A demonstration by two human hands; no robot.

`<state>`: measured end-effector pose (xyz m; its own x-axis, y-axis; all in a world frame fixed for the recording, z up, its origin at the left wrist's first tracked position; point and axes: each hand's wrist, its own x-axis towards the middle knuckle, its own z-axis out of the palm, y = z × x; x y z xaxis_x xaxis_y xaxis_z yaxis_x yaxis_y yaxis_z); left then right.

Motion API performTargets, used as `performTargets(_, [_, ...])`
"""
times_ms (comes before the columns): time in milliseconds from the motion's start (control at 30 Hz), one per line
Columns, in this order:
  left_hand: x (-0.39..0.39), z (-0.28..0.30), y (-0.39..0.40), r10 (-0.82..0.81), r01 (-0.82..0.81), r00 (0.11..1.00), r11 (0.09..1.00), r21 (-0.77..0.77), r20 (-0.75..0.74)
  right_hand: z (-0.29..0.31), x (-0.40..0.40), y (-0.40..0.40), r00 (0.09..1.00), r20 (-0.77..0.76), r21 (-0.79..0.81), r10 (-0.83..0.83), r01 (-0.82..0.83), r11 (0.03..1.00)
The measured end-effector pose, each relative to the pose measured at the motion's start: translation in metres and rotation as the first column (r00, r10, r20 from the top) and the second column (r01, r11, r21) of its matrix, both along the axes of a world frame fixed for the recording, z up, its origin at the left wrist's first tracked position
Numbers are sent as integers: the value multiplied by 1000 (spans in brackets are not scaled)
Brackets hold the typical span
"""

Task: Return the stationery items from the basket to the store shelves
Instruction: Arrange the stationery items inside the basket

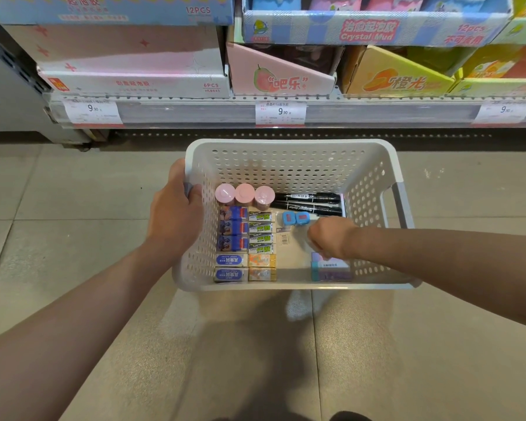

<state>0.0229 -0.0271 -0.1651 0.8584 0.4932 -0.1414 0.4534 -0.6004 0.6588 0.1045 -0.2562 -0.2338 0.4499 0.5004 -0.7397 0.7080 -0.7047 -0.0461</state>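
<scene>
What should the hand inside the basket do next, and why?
Probably close on the pale purple box and lift it out. The right hand is already down in the white basket, fingers curled just above that box, while the left hand grips the basket's rim.

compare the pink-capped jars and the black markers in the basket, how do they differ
The pink-capped jars stand upright in a row of three at the far left; the black markers lie flat, pointing sideways, two visible. The jars are short and round with pink lids; the markers are long, thin and black with white print. Both sit along the far wall of the basket.
</scene>
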Motion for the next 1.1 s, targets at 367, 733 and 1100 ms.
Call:
performTargets(367, [0,2,0,-3,3,1000,1000,-9,-5,-1,-3,-2,954,-190,18,232,-232,972])
performTargets(733, [0,4,-2,14,-14,1000,1000,-5,-11,7,7,13,958,-198,-10,206,-212,977])
performTargets(1100, [0,4,-2,9,-9,1000,1000,0,-5,25,31,15,939,-323,65,-118,146,987])
